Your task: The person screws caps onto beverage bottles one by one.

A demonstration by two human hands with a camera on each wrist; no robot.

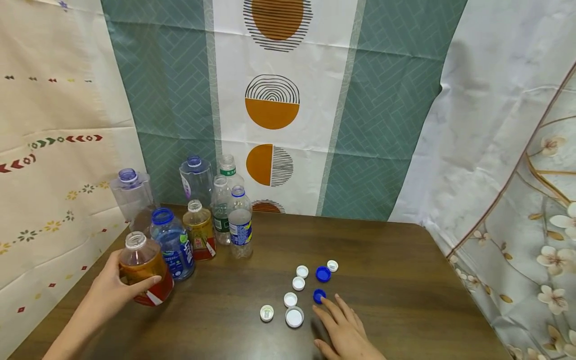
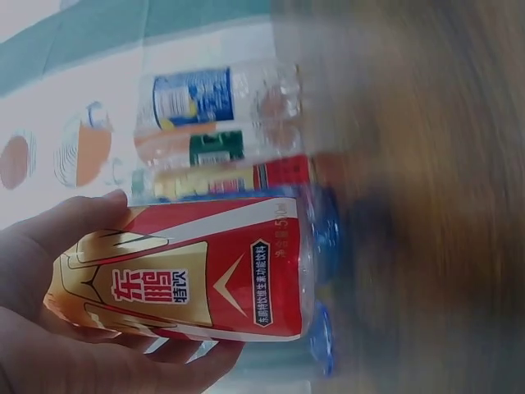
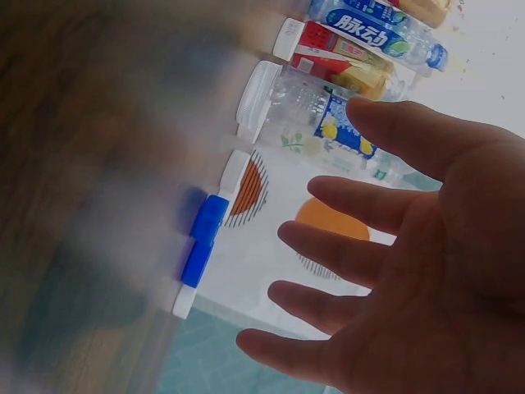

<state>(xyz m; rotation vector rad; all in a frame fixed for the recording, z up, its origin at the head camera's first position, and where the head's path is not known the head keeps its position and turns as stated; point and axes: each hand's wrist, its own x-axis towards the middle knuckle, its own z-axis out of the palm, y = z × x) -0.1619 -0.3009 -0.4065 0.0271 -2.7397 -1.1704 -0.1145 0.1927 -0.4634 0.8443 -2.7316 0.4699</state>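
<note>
My left hand (image 1: 114,282) grips an uncapped bottle with a red and gold label (image 1: 146,272), thumb and fingers wrapped round its sides. In the left wrist view the bottle (image 2: 189,271) shows its label face and base, thumb along one edge. My right hand (image 1: 344,330) is spread with fingers apart, palm down over the table, its fingertips beside the nearer blue cap (image 1: 319,296). The right wrist view shows nothing within the right hand (image 3: 410,246). A large white cap (image 1: 294,317) lies left of that hand, with smaller white caps (image 1: 290,299) and another blue cap (image 1: 323,273) beyond.
Beside the held bottle stand a blue-labelled bottle (image 1: 173,245) and a similar red and gold bottle (image 1: 200,232). Several clear bottles (image 1: 240,220) and two large purple-necked containers (image 1: 196,180) stand behind. The brown table (image 1: 382,265) meets hanging cloths (image 1: 288,125) at the back and sides.
</note>
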